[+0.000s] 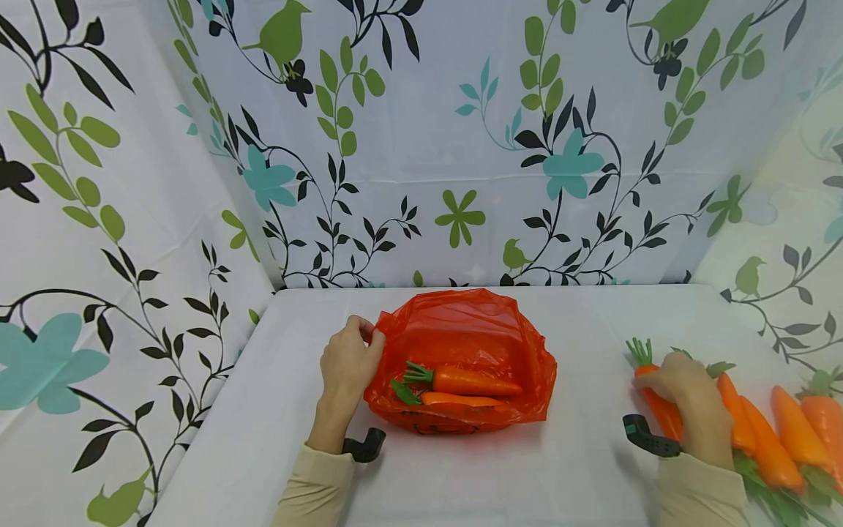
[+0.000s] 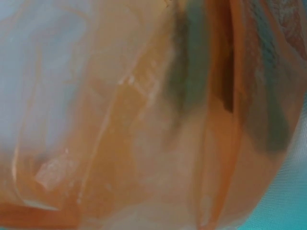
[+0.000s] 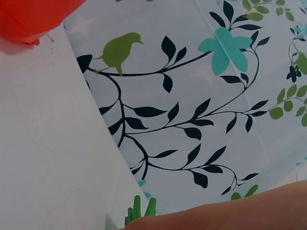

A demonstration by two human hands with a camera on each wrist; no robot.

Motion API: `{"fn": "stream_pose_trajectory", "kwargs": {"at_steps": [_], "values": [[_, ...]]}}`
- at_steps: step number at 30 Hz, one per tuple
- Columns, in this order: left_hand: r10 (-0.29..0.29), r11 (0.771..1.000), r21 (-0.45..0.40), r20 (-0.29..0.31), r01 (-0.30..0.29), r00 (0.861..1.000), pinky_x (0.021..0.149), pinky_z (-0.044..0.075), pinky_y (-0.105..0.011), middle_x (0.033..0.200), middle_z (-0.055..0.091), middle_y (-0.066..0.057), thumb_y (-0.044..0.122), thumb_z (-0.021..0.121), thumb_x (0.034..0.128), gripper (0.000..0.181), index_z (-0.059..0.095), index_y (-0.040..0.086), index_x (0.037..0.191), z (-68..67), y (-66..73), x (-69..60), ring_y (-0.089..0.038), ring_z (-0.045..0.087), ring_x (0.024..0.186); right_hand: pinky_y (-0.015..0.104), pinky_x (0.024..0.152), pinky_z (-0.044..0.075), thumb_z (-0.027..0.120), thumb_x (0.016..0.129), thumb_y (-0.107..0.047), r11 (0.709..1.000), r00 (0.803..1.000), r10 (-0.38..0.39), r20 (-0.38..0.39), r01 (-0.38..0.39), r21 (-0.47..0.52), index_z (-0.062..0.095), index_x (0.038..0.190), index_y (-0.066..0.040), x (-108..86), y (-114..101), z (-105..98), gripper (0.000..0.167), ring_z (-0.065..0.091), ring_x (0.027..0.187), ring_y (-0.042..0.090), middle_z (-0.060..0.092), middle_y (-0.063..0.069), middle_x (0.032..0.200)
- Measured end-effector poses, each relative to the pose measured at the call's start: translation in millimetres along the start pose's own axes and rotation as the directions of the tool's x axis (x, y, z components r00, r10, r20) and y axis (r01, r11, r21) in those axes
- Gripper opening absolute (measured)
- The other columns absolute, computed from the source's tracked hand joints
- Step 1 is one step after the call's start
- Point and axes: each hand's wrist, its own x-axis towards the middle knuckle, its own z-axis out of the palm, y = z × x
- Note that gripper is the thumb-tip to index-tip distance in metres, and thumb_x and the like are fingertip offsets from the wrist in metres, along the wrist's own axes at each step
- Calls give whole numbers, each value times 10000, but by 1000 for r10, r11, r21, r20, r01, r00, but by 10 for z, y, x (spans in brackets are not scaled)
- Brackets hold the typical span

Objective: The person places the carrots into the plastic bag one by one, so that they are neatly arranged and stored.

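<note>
A red plastic bag [image 1: 464, 322] lies with its mouth toward me at the middle of the white table. Inside it are two orange toy-like carrots, an upper carrot [image 1: 477, 381] with green stems and a lower carrot [image 1: 457, 400] with a leaf. My left hand [image 1: 349, 359] pinches the bag's left edge; the left wrist view is filled by the blurred, see-through bag film [image 2: 144, 167]. On the right, my right hand [image 1: 694, 399] grips a carrot [image 1: 664, 416] near its green top, covering part of it. Those green stems [image 3: 138, 207] show beside the hand in the right wrist view.
Several more carrots [image 1: 770, 446] with green leaves lie at the table's right side, partly behind my right forearm. A patterned cloth [image 1: 408, 161] with leaves and birds hangs behind and beside the white table [image 1: 500, 483].
</note>
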Motion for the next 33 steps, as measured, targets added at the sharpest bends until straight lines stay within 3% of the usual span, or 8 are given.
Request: {"fn": "stream_pose_trajectory", "kwargs": {"at_steps": [9,17,33], "values": [[-3,1000,-2,2,3,1000,640,587,-397,883,716,-118,263,566,928,221,626,67,1008,6,-6,7,-224,597,642,329,659,466,639,895,-397,998,999,31,-34,-29,56,488,1076,152,20,-30,-18,597,520,774,291,536,188,814],[-5,1000,-5,9,5,1000,634,587,-387,879,711,-119,266,572,927,227,626,64,1015,0,-4,6,-214,580,632,420,738,484,637,908,-419,996,994,41,-103,-32,82,438,1242,198,46,-84,-33,730,526,846,363,565,264,922],[-12,1000,-3,17,12,1000,640,592,-389,882,713,-121,269,576,928,235,630,60,1020,3,-1,12,-214,584,636,498,803,533,622,923,-419,994,982,37,-183,-18,105,359,1375,167,31,-207,-42,785,512,964,432,527,363,1165]]}}
